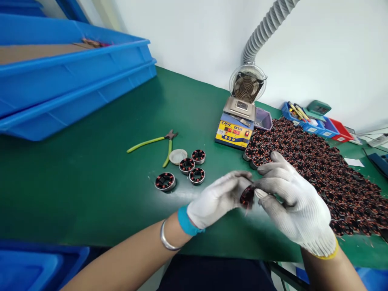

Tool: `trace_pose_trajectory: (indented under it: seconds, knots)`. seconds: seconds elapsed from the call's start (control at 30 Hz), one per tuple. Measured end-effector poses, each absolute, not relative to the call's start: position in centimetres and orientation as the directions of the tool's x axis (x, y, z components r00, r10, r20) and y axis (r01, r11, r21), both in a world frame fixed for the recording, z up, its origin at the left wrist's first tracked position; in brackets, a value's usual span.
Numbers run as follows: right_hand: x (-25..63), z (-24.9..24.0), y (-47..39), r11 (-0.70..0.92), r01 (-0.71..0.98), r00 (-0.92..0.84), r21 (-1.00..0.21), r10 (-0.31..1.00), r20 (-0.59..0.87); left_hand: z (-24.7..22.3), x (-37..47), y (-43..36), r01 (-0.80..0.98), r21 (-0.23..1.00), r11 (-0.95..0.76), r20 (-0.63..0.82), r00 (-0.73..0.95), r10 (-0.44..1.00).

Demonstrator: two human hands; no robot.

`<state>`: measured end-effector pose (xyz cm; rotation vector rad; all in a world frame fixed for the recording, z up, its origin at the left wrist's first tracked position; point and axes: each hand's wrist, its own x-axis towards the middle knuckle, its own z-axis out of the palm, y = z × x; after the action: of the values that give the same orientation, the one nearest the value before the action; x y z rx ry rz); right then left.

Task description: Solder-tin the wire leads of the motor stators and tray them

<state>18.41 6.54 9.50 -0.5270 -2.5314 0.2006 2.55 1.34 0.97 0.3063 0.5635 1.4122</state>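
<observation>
A wound motor stator (247, 197), a dark ring with copper coils, is held tilted above the table in my left hand (220, 198), which wears a white glove. My gloved right hand (292, 198) has thumb and forefinger pinched at the stator's right edge; whatever is between the fingertips is too small to tell. To the left lie several more stators (165, 182) with metal outer rings. Beside them are a small pale round dish (178, 156) and green-handled cutters (168, 139) with spread handles.
Packed rows of stators (333, 178) cover the table's right side. A yellow-and-blue soldering pot (233, 131) stands behind my hands, with a fan and duct hose (269, 26) above. Stacked blue trays (75, 64) occupy the left; small blue bins (317, 126) line the back right.
</observation>
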Motion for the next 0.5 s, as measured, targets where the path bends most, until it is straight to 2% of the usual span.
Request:
trace_pose_trajectory:
  seconds: [0.1, 0.17, 0.27, 0.33, 0.43, 0.5]
  knots:
    - [18.5, 9.6, 6.5, 0.902, 0.31, -0.764, -0.301, 0.425, 0.486, 0.9, 1.9, 1.7, -0.914, 0.384, 0.128, -0.248, 0.031, 0.968]
    - [18.3, 9.8, 6.5, 0.905, 0.267, -0.772, -0.331, 0.406, 0.489, 0.4, 1.7, 2.0, -0.894, 0.38, 0.237, -0.264, 0.14, 0.954]
    - [18.5, 9.6, 6.7, 0.898, 0.252, -0.768, -0.36, 0.412, 0.49, -0.5, 2.1, 1.8, -0.749, 0.509, 0.424, -0.162, 0.4, 0.902]
    - [18.9, 8.9, 6.6, 0.859, 0.271, -0.729, -0.434, 0.478, 0.49, -0.6, 2.4, 1.5, -0.662, 0.657, 0.36, -0.106, 0.392, 0.914]
    - [19.4, 6.8, 6.1, 0.666, 0.252, -0.58, -0.702, 0.685, 0.442, -0.2, 2.7, 1.3, -0.525, 0.823, 0.219, -0.096, 0.252, 0.963]
    - [19.7, 5.1, 6.0, 0.431, 0.115, -0.452, -0.895, 0.825, 0.339, 0.1, 2.9, 1.4, -0.462, 0.865, 0.198, -0.111, 0.208, 0.972]
